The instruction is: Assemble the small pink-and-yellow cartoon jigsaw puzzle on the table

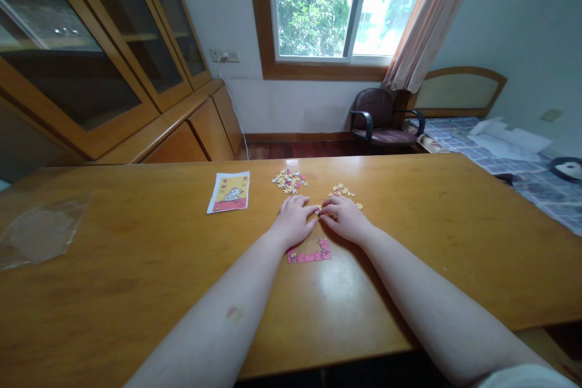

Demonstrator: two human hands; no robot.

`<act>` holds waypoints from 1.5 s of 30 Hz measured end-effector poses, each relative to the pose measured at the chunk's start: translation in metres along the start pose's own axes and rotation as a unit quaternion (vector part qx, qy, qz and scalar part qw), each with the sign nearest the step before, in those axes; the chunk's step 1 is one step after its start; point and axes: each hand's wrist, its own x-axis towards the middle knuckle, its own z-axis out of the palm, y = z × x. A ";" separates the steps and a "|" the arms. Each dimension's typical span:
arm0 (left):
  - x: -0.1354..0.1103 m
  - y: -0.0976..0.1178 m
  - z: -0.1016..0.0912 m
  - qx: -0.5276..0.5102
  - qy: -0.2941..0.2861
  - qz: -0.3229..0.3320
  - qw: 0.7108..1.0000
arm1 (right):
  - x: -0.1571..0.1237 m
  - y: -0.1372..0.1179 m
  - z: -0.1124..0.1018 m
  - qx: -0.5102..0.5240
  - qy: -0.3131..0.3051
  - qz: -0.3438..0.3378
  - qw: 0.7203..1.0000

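Seemingly pinched by the right hand (344, 216) is a piece (317, 211); left hand (294, 218) loosely open; pink section (313, 257) joined nearer, loose pieces (291, 181) left beyond.

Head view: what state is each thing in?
Left hand: palm down
Right hand: curled
Pink jigsaw section: partly joined
Left jigsaw pile: loose
Right jigsaw pile: loose
Picture sheet: flat, face up
Plastic bag: lying flat
Glass cabinet doors: shut
Curtain: drawn aside
Plug: plugged in

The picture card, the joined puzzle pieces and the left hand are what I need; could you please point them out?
Picture card (229, 192), head view: middle of its printed face.
Joined puzzle pieces (310, 256), head view: bottom row.
Left hand (295, 220), head view: back of the hand.
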 end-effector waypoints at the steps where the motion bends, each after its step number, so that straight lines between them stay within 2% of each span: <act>1: 0.000 0.000 0.000 0.001 0.000 0.000 1.000 | 0.000 0.000 0.000 0.006 -0.002 0.002 1.000; 6: 0.000 0.002 -0.002 -0.010 0.000 -0.002 1.000 | 0.001 -0.004 -0.002 0.014 -0.022 0.004 1.000; 14: 0.000 0.002 -0.002 -0.001 -0.004 -0.001 1.000 | 0.002 -0.012 -0.010 -0.030 -0.045 0.000 0.999; 21: 0.000 0.002 -0.003 -0.006 -0.015 -0.008 1.000 | 0.001 -0.005 -0.012 -0.028 0.001 0.040 0.999; 28: 0.000 0.003 -0.003 -0.015 -0.014 -0.011 1.000 | 0.000 -0.002 -0.012 -0.038 -0.022 0.028 0.999; 30: 0.000 0.003 -0.003 -0.019 -0.015 -0.012 1.000 | 0.000 0.002 -0.018 -0.043 -0.001 0.046 0.998; 33: 0.001 0.003 -0.003 -0.022 -0.015 -0.014 1.000 | -0.002 0.014 -0.034 -0.064 0.030 0.117 0.991; 38: 0.001 0.003 -0.003 -0.025 -0.014 -0.018 0.999 | -0.007 0.031 -0.056 -0.130 0.004 0.238 0.963; 42: 0.001 0.003 -0.004 -0.029 -0.007 -0.016 0.999 | -0.008 0.035 -0.056 -0.145 -0.034 0.260 0.954; 45: 0.001 0.004 -0.005 -0.029 -0.005 -0.018 0.999 | -0.008 0.037 -0.054 -0.152 -0.040 0.264 0.952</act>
